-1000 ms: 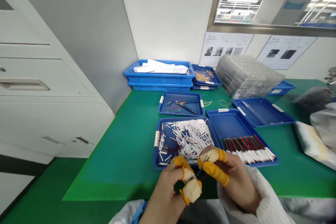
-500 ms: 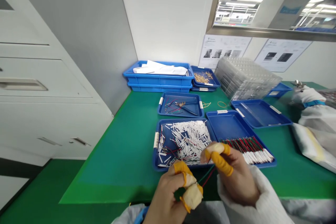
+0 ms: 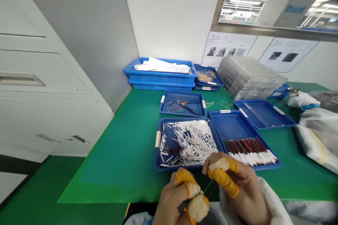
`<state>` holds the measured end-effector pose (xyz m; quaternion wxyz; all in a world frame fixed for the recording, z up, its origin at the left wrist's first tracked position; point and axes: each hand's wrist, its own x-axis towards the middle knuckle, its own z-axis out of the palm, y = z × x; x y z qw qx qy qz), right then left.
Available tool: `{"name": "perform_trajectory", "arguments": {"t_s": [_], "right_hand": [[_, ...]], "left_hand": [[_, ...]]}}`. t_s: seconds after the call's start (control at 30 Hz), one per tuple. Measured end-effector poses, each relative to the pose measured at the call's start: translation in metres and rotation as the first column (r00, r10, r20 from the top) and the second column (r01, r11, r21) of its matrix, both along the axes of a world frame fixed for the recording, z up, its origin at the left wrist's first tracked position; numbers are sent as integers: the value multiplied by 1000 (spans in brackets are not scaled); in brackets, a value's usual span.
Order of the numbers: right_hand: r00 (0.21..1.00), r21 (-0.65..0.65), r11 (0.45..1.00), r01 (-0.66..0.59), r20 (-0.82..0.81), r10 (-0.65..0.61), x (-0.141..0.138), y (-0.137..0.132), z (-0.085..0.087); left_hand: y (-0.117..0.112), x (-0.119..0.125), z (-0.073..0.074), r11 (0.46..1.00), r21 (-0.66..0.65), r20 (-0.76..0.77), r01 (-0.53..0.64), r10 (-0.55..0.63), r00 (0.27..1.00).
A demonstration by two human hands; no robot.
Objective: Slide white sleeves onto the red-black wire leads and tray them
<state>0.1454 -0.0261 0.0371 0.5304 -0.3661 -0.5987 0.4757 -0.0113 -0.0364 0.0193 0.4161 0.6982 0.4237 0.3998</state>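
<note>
Green bench [image 3: 113, 168] under a white wall carries two stacked blue bins [image 3: 161, 77] of white paper. Nearest us, one blue tray [image 3: 157, 139] heaps white-sleeved wires [image 3: 190, 140]; beside it, a second blue tray [image 3: 229, 123] holds a row of red-and-green wires [image 3: 249, 151]; a third blue tray [image 3: 182, 92] holds pliers [image 3: 187, 107]. Our left hand [image 3: 171, 200] and right hand [image 3: 237, 186], wearing yellow finger cots [image 3: 223, 182], pinch thin red and green wires [image 3: 210, 188] between them, just off the tray's edge; our fingers hide the wire ends.
</note>
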Motion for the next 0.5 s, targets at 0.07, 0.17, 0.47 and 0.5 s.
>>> {"name": "perform_trajectory", "arguments": {"t_s": [0.07,0.17,0.47,0.5], "right_hand": [[1000,-9,1000,-2,19,2,4,2,1],[963,38,989,141,228,-146,17,22,0],[139,251,949,188,950,-279,34,110,-12],[88,240,959,149,963,-255,30,113,-12]], "left_hand": [[-1,-2,-4,1000,6,41,15,-15,999],[0,-8,-13,999,-18,41,-30,30,999],[8,-30,-29,985,-30,63,-173,174,983],[10,-32,-28,985,-29,62,-168,169,984]]}}
